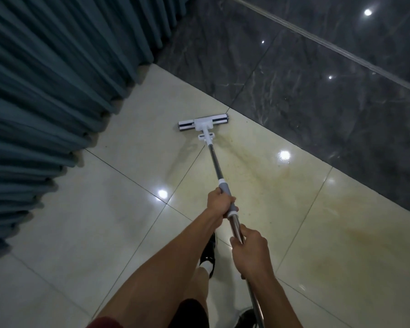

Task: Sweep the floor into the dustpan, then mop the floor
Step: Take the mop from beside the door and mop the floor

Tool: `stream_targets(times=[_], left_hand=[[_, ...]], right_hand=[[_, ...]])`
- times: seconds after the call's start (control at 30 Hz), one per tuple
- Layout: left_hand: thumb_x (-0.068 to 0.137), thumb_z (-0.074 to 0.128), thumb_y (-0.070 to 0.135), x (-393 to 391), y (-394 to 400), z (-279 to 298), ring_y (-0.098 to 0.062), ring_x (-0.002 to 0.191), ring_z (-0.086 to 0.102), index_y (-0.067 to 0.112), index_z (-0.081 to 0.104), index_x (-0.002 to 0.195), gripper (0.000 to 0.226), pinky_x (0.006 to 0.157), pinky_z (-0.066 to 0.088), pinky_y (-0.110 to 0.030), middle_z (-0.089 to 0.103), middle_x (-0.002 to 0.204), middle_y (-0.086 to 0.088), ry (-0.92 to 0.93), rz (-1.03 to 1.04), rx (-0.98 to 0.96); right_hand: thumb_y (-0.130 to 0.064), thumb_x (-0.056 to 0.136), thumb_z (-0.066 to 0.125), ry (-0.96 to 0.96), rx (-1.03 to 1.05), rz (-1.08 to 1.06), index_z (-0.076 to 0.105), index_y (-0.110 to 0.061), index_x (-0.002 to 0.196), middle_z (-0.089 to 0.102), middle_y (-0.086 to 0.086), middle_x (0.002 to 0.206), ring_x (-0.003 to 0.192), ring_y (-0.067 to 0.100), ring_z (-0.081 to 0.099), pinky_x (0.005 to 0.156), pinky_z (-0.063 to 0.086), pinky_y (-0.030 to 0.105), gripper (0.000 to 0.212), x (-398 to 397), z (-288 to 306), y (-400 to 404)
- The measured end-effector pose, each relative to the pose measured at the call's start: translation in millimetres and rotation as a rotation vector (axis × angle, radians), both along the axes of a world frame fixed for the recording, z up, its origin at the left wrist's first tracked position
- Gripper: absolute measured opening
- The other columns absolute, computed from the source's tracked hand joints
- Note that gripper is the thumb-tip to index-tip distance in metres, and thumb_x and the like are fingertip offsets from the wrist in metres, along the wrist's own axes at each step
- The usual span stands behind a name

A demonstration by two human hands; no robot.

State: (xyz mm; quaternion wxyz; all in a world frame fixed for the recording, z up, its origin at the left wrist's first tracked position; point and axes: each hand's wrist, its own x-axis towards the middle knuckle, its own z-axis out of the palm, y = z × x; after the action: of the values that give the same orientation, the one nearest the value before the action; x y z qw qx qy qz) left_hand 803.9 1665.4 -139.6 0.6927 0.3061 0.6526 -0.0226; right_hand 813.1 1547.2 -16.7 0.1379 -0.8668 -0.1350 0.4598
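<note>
Left hand [219,202]: curled round the mop's [203,124] grey sleeve.
Right hand [250,253]: gripped the steel pole, nearer the person.
Mop head: flat on the cream floor [104,221], near the curtain [45,91].

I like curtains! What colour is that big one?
The curtain is dark teal, seen in the head view.

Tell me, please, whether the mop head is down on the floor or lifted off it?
Down on the floor. The mop head lies flat against the cream tile near the dark marble border, with no gap visible beneath it.
</note>
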Motion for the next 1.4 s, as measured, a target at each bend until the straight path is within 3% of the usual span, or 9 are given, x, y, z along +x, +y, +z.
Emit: stream_targets(times=[0.27, 0.4, 0.57, 0.7, 0.87, 1.03, 1.23, 1.33, 1.4], left_hand=[[0.091, 0.065, -0.005, 36.5, 94.9, -28.3, -0.028, 0.061, 0.065, -0.002, 0.056, 0.126, 0.037, 0.065, 0.062, -0.042, 0.067, 0.093, -0.016, 0.004, -0.003, 0.071], [0.092, 0.065, -0.001, 56.7, 159.9, -46.9, -0.027, 0.062, 0.065, -0.004, 0.058, 0.123, 0.032, 0.06, 0.059, -0.039, 0.066, 0.087, -0.013, -0.016, -0.041, 0.132], [0.096, 0.062, 0.003, 65.2, 204.4, -63.1, -0.027, 0.066, 0.068, 0.002, 0.052, 0.123, 0.029, 0.059, 0.06, -0.04, 0.064, 0.09, -0.016, -0.025, -0.133, 0.15], [0.093, 0.065, 0.002, 63.5, 196.7, -71.7, -0.027, 0.062, 0.071, 0.003, 0.053, 0.118, 0.028, 0.054, 0.06, -0.038, 0.065, 0.089, -0.017, -0.044, -0.107, 0.134], [0.096, 0.06, 0.005, 61.3, 172.0, -81.1, -0.024, 0.071, 0.067, 0.008, 0.049, 0.132, 0.038, 0.064, 0.061, -0.038, 0.062, 0.101, -0.011, -0.057, -0.099, 0.169], [0.102, 0.047, 0.014, 57.5, 160.0, -86.9, -0.026, 0.08, 0.063, 0.015, 0.013, 0.154, 0.063, 0.055, 0.052, -0.034, 0.059, 0.119, -0.022, 0.06, -0.464, 0.166], [0.099, 0.049, 0.012, 52.7, 132.1, -84.4, -0.027, 0.076, 0.068, 0.004, 0.04, 0.144, 0.046, 0.048, 0.052, -0.031, 0.066, 0.113, -0.022, 0.185, -0.583, 0.24], [0.098, 0.051, 0.013, 44.8, 103.8, -80.9, -0.029, 0.077, 0.071, 0.0, 0.048, 0.13, 0.035, 0.044, 0.051, -0.029, 0.066, 0.112, -0.022, 0.22, -0.641, 0.276], [0.098, 0.05, 0.014, 39.6, 78.3, -73.5, -0.034, 0.081, 0.072, 0.002, 0.047, 0.127, 0.031, 0.048, 0.054, -0.032, 0.065, 0.108, -0.023, 0.222, -0.605, 0.272]], right_hand=[[-0.021, 0.099, 0.054, -0.033, 0.033, 0.095, 0.061, -0.011, 0.109, 0.067, 0.007, 0.09, 0.077, 0.023, 0.065, 0.069, 0.055, 0.032, 0.016, 32.1, -32.7, 89.7], [-0.022, 0.1, 0.052, -0.033, 0.088, 0.092, 0.061, -0.011, 0.108, 0.067, 0.01, 0.094, 0.082, 0.028, 0.067, 0.07, 0.061, 0.046, 0.016, 52.7, -60.1, 150.8], [-0.023, 0.101, 0.05, -0.006, 0.125, 0.066, 0.059, -0.012, 0.118, 0.066, 0.009, 0.093, 0.076, 0.029, 0.069, 0.063, 0.062, 0.044, 0.022, 58.9, -88.5, 187.8], [-0.024, 0.099, 0.052, 0.088, 0.162, -0.036, 0.058, -0.022, 0.117, 0.063, 0.006, 0.085, 0.064, 0.023, 0.065, 0.042, 0.056, 0.032, 0.02, 60.2, -88.6, 171.7], [-0.022, 0.097, 0.056, 0.381, 0.211, -0.209, 0.035, -0.051, 0.143, 0.068, 0.006, 0.089, 0.055, 0.014, 0.064, 0.048, 0.053, 0.025, 0.059, 52.8, -73.0, 125.7], [-0.025, 0.101, 0.049, 0.391, 0.229, -0.284, 0.031, -0.048, 0.15, 0.068, 0.008, 0.082, 0.053, 0.013, 0.055, 0.052, 0.05, 0.029, 0.057, 31.9, -69.8, 96.3], [-0.025, 0.105, 0.04, 0.254, 0.19, -0.107, 0.026, -0.036, 0.155, 0.053, 0.002, 0.094, 0.066, 0.011, 0.051, 0.075, 0.056, 0.037, 0.053, 21.2, -67.8, 74.8], [-0.026, 0.106, 0.039, 0.237, 0.153, -0.092, 0.025, -0.034, 0.156, 0.05, 0.002, 0.099, 0.067, 0.01, 0.05, 0.076, 0.056, 0.036, 0.052, 15.2, -65.1, 48.6], [-0.026, 0.106, 0.039, 0.233, 0.143, -0.083, 0.025, -0.034, 0.155, 0.052, 0.002, 0.097, 0.062, 0.01, 0.052, 0.061, 0.057, 0.029, 0.052, 9.1, -62.6, 23.5]])
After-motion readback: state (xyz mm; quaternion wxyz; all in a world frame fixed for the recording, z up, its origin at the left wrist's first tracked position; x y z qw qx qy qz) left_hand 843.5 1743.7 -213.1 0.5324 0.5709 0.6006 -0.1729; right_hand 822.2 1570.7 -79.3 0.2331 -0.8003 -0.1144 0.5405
